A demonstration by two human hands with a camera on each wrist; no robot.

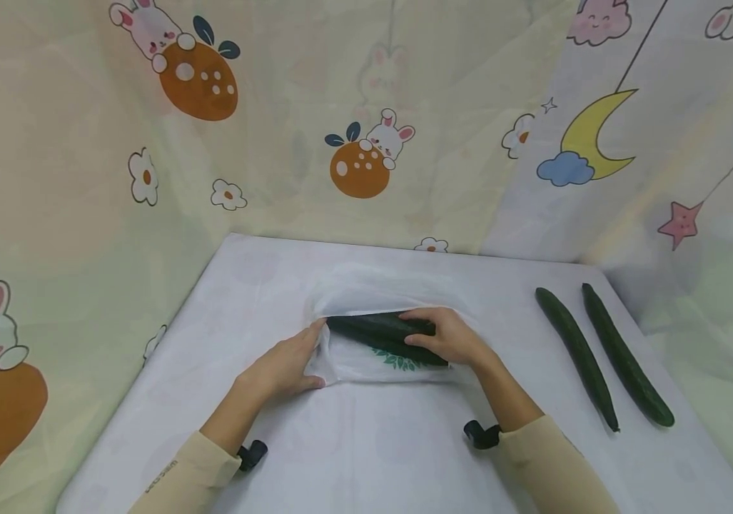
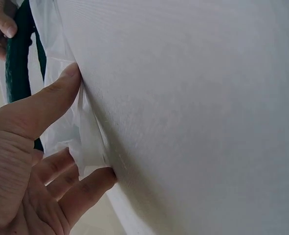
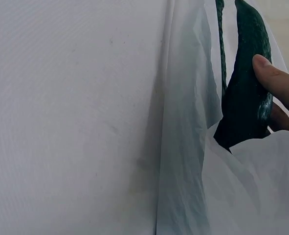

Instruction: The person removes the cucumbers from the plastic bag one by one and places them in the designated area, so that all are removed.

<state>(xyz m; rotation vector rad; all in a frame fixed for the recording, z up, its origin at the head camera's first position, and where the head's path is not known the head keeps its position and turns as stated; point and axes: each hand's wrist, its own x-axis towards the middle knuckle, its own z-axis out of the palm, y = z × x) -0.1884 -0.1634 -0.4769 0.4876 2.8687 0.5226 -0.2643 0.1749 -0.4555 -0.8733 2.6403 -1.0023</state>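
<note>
A dark green cucumber [image 1: 366,333] lies slantwise in the mouth of a white plastic bag [image 1: 353,363] with a green leaf print. My right hand [image 1: 446,335] grips its right part, thumb on the near side and fingers over the far side. In the right wrist view, a narrow dark green strip [image 3: 221,49] shows beside the held cucumber [image 3: 249,83], partly hidden by plastic. My left hand [image 1: 285,364] rests at the bag's left end, thumb and fingers spread apart. In the left wrist view its thumb [image 2: 61,95] touches the bag's near edge.
Two more cucumbers lie side by side at the table's right, the nearer one [image 1: 577,353] and the outer one [image 1: 626,353]. The white-covered table [image 1: 353,450] meets a printed cloth backdrop [image 1: 289,143] along its back edge.
</note>
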